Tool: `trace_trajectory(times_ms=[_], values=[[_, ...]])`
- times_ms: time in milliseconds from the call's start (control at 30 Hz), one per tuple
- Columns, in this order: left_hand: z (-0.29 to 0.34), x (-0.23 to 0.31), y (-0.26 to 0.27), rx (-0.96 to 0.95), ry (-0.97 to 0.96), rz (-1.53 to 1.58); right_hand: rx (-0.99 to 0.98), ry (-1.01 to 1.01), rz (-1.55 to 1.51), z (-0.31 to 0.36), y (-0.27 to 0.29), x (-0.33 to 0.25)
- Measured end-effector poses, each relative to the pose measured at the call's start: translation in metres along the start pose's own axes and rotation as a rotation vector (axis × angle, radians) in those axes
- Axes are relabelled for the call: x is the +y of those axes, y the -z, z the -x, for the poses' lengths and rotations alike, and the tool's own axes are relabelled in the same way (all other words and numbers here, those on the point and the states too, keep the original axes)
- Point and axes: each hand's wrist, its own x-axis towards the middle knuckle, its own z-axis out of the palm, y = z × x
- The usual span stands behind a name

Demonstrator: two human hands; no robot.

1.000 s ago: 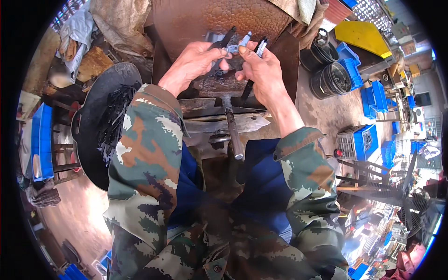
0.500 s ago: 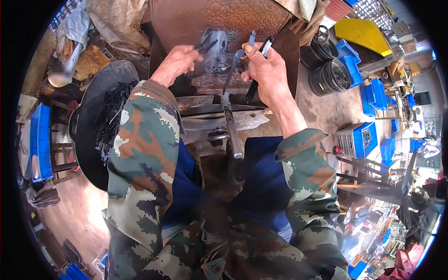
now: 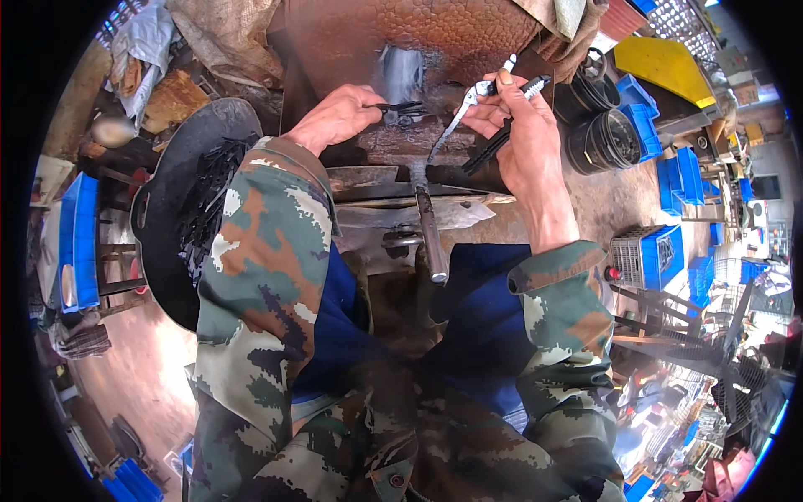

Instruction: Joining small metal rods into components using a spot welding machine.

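My left hand (image 3: 339, 115) pinches several thin dark metal strips (image 3: 405, 108), which reach right in front of a rust-brown, crusted surface (image 3: 401, 27). Closed round a pale grey metal tool (image 3: 473, 94) is my right hand (image 3: 529, 125). A thin tapering arm of this tool points down and its short tip points up; its exact kind is unclear. Dark strips (image 3: 488, 149) also stick out of the right hand, along with a ribbed, light-and-dark end. Between the hands, a whitish blurred patch (image 3: 402, 74) lies on the brown surface. A metal bar (image 3: 430, 238) juts toward me below.
A large black pan (image 3: 171, 251) holding many dark strips stands at left. Black buckets (image 3: 604, 140), blue crates (image 3: 661, 255) and a yellow panel (image 3: 665, 69) are at right, with a fan (image 3: 736, 360) lower down. Sacking (image 3: 222, 38) hangs at the far left.
My right hand has moved right with the grey tool, turning it. My left hand has shifted slightly right and down, and its strips now point right instead of up.
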Motion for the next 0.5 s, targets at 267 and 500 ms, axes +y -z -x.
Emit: trace_trajectory(times_ms=[267, 500], values=[[0.0, 0.022, 0.0, 0.081, -0.022, -0.37, 0.075, -0.079, -0.218, 0.002, 0.011, -0.004], [0.006, 0.033, 0.015, 0.158, 0.219, -0.145, 0.017, -0.126, -0.25, 0.014, 0.023, -0.008]])
